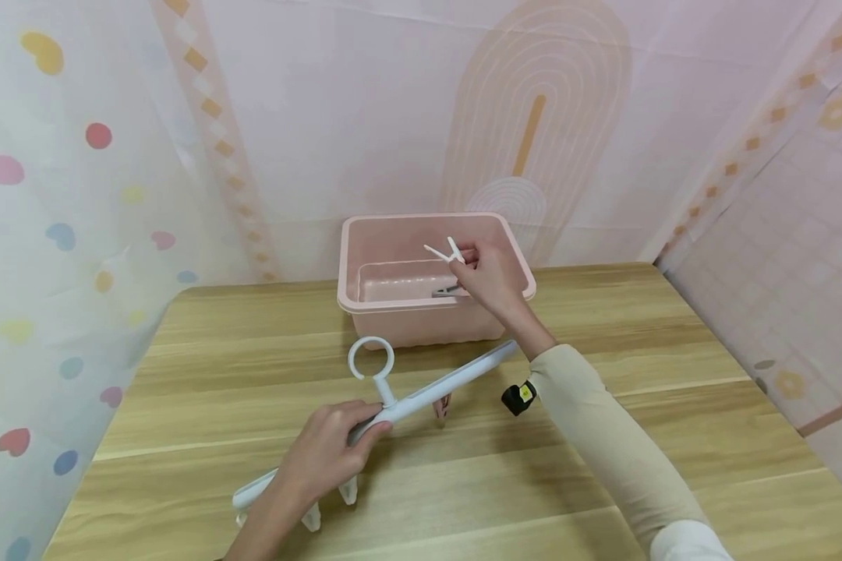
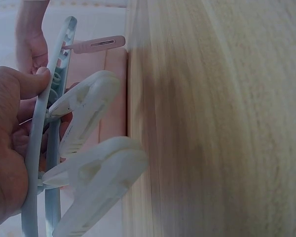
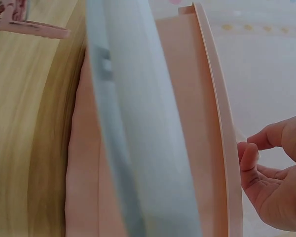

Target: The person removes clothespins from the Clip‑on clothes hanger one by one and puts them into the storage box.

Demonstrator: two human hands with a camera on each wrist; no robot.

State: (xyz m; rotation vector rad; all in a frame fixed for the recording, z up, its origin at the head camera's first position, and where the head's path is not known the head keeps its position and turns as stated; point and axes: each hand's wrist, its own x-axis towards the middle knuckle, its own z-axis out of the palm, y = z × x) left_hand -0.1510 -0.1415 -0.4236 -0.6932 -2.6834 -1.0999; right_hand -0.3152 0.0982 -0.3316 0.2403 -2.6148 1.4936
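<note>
From the head camera the whole layout is plain: the left hand (image 1: 323, 460) grips the middle of a pale clip hanger (image 1: 393, 405) just below its ring hook (image 1: 371, 359), holding the bar slanted above the wooden table (image 1: 182, 374), while the right hand (image 1: 487, 276) pinches a white clothespin (image 1: 447, 251) over the open pink bin (image 1: 365, 234), which stands at the far side of the table against the backdrop.

The left wrist camera shows what the head view cannot: the left fingers (image 2: 19, 84) wrapped round the hanger's twin rails, with two white clips (image 2: 89, 111) hanging off it and a pink clip (image 2: 93, 44) further along the bar (in the head view that pink clip is only a small shape under the bar).

The right wrist camera gives the bin's rim (image 3: 222, 123) edge-on, the hanger bar (image 3: 133, 123) as a blurred band across the middle, and the right hand with fingers curled; the clothespin itself is out of that frame.

A small dark object lies inside the bin near the right hand, too small to identify. The right forearm, in a beige sleeve (image 1: 603, 421), crosses over the far end of the hanger and hides it, and a black and yellow wrist device (image 1: 519, 396) sits at the cuff
</note>
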